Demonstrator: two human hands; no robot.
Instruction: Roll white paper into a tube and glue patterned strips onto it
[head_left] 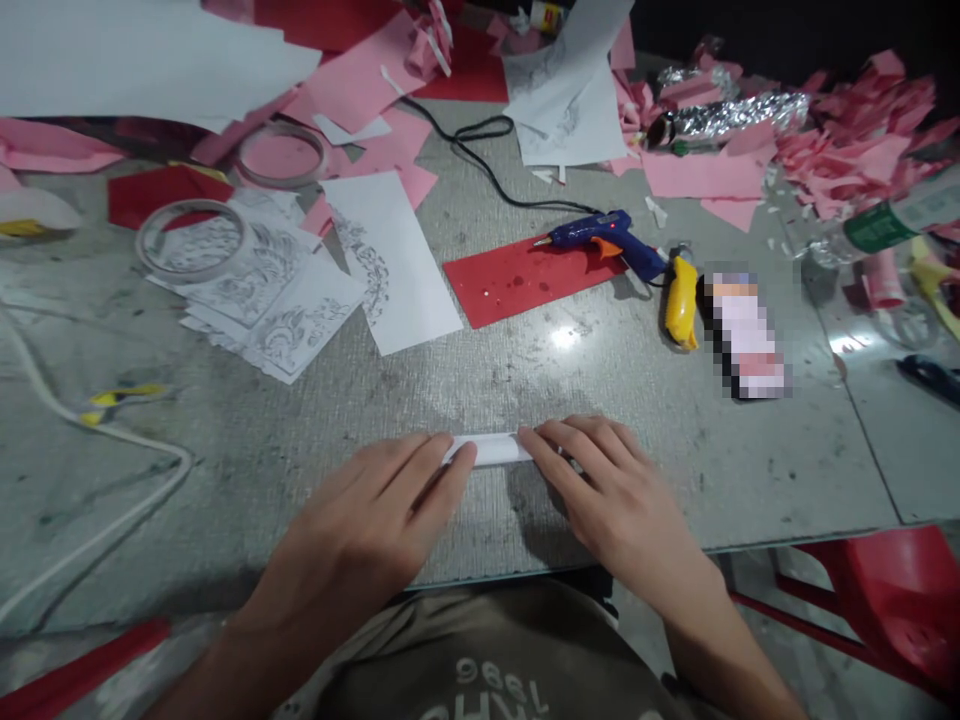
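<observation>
A thin roll of white paper [495,449] lies crosswise near the front edge of the table [322,410]. My left hand [379,505] covers its left end, thumb and fingers pressed on the paper. At the other end, my right hand [611,485] has its fingertips curled over the roll. Only the middle stretch of white shows between the hands. Beyond them, a blue glue gun [600,232] rests on a red card strip [517,285], its black cord trailing back.
To the right are a yellow cutter [681,300], a blurred-out phone [750,340] and a plastic bottle [881,228]. Printed sheets [289,315] and a tape roll [191,243] lie left. Pink paper scraps [870,140] heap at the back. A white cable [142,432] crosses the left side.
</observation>
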